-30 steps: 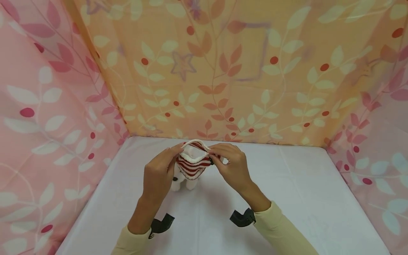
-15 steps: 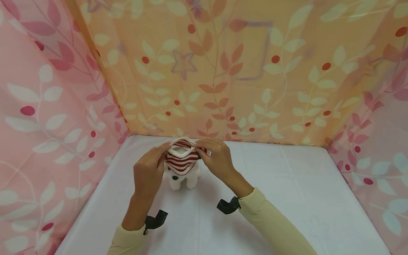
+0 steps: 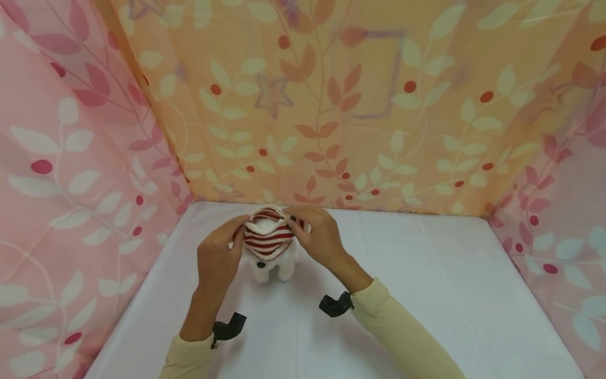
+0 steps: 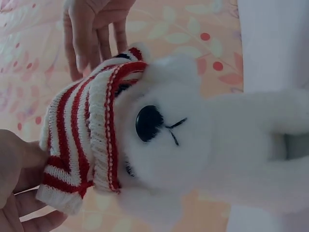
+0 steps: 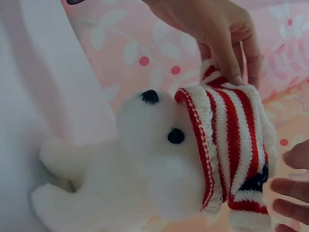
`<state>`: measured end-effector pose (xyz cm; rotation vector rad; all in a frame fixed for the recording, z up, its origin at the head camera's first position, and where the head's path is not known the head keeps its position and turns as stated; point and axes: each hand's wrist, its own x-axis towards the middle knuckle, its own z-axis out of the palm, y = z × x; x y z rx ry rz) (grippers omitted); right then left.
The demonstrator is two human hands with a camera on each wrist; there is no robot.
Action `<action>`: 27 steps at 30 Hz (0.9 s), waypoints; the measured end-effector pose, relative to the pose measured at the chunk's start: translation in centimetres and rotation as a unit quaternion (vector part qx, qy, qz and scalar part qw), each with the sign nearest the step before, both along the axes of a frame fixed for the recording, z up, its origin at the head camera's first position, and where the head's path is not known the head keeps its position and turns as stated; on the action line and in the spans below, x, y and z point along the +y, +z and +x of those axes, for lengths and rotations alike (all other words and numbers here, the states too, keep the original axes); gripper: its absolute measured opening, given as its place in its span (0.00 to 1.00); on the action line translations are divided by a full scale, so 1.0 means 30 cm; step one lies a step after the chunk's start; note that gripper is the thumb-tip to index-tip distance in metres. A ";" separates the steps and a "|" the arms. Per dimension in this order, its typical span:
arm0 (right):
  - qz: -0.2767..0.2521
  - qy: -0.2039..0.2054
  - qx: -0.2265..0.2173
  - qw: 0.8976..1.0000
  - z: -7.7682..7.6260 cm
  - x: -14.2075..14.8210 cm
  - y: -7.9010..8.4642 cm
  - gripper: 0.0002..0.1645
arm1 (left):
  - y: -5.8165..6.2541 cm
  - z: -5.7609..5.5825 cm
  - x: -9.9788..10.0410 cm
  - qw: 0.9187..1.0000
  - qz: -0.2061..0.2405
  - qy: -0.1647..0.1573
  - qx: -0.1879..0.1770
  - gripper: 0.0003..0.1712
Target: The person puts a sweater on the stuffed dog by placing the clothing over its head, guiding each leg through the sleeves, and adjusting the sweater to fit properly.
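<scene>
A red-and-white striped knitted doll sweater [image 3: 268, 243] with short sleeves is pulled part way over the head of a white plush dog [image 4: 178, 140]. Its hem sits across the dog's brow, above the black nose [image 4: 149, 123]. My left hand [image 3: 219, 255] pinches the sweater's left side near a sleeve, thumb in front, as the right wrist view shows. On the other side my right hand [image 3: 316, 231] holds the rim of the upper opening between thumb and fingers. A dark blue patch [image 5: 254, 180] marks the sweater near the right sleeve. White fur shows through the opening.
The plush dog stands on a white-covered table [image 3: 426, 295], near its back edge. Pink leaf-patterned cloth [image 3: 71, 200] hangs at the left and right, and orange cloth [image 3: 369, 142] behind. A black wrist mount [image 3: 230, 327] sits on each forearm.
Both hands have shifted left and the sweater has come down lower over the dog's head. The dog's face and legs show more below the hem than a second ago.
</scene>
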<state>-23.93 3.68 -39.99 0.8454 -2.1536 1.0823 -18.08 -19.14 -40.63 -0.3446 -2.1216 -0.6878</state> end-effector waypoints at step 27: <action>-0.164 0.145 -0.499 0.839 -0.024 0.045 -0.189 0.19 | -0.067 -0.101 -0.191 0.862 0.349 -0.109 -0.352 0.27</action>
